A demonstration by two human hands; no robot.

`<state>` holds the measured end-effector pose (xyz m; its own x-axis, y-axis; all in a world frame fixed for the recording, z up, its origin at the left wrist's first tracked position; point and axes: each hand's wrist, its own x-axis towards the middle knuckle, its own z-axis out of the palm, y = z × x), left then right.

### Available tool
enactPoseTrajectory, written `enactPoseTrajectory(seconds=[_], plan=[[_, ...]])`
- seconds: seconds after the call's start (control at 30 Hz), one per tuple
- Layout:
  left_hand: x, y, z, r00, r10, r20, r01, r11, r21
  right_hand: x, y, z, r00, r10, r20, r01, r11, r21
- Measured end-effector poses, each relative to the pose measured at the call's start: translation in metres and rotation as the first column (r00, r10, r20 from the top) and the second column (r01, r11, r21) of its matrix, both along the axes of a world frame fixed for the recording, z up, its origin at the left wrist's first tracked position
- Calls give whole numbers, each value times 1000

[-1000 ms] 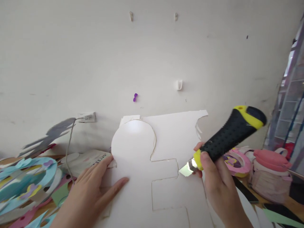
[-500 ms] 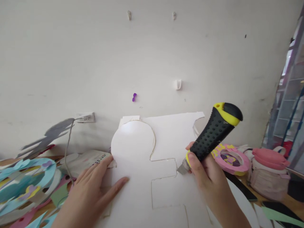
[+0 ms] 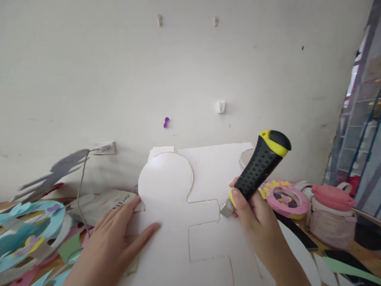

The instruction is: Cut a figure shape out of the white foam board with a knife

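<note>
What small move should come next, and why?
Probably draw the blade lightly along the right edge of the outlined tab: the tip sits there, the right hand grips the knife, and the left hand rests on the white board, clear of the blade.

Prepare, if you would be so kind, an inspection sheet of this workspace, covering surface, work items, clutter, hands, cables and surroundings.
Surface: wooden tabletop, largely covered.
Work items: white board with a rounded top and brownish outlines; utility knife, blade pointing at a stepped outline.
Clutter: light-blue craft ring on the left; pink craft ring with yellow flowers and pink-lidded container on the right.
Hands: left hand spread on the board's left side; right hand gripping the knife's handle.
Cables: grey cable running from the wall outlet down among the left-hand clutter.
Surroundings: pale wall with a purple piece and small fittings.
</note>
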<state>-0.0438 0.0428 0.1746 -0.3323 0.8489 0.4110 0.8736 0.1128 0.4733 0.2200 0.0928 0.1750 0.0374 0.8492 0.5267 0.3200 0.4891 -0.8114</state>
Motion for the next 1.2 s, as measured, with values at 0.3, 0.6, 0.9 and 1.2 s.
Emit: enactPoseTrajectory(seconds=[0.3,0.6,0.9,1.2], plan=[[1,0,-2,1000,19,-16,-19,1000,8,-5,-8,6,993,61,103,-66,997,49],[1,0,-3,1000,3,-31,-1,998,56,14,-12,16,972,211,101,-202,975,-90],[-14,5,-26,991,2,-136,26,978,208,13,0,12,970,242,12,-238,961,-144],[-5,2,-13,998,11,-69,-2,992,126,6,2,13,973,201,113,-187,975,-120]])
